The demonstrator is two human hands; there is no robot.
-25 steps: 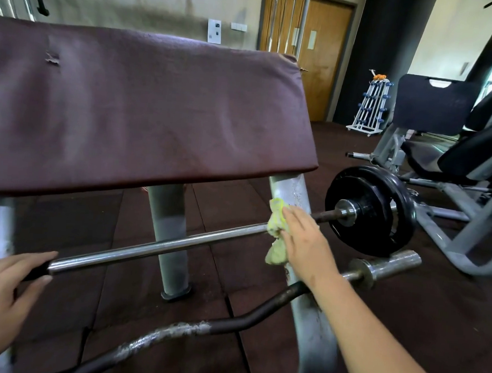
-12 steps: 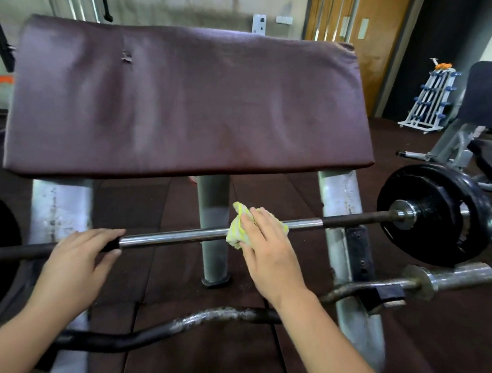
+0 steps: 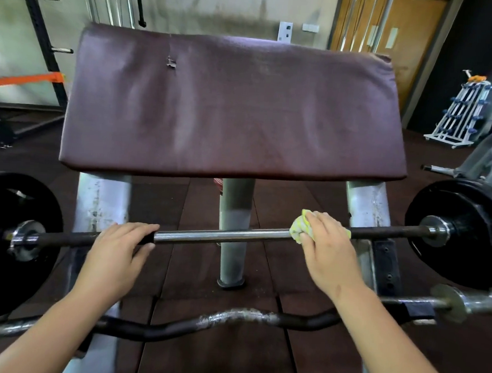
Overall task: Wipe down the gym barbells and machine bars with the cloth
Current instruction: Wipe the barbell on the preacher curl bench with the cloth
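Now, from the head camera: the straight barbell (image 3: 221, 236) lies across the rack just in front of the maroon arm pad (image 3: 235, 108), a black plate (image 3: 464, 231) on its right end and another plate (image 3: 8, 241) on its left. The right hand (image 3: 326, 243) is clamped over the yellow-green cloth (image 3: 300, 225), bunching it around the bar where the chrome middle meets the dark grip section. The left hand (image 3: 120, 245) is closed over the bar at the opposite dark section, fingers curled on top, thumb beneath, apparently steadying it.

That bar looks rigid and heavy with plates loaded, so it should sit put under rubbing; the polished centre looks slick, the darker ends probably rougher and likelier to snag fabric. The cloth is soft and thin, best wrapped fully round the shaft. Nearer the camera a curved bar (image 3: 231, 319), worn and scuffed, waits on lower hooks, untouched by either hand.
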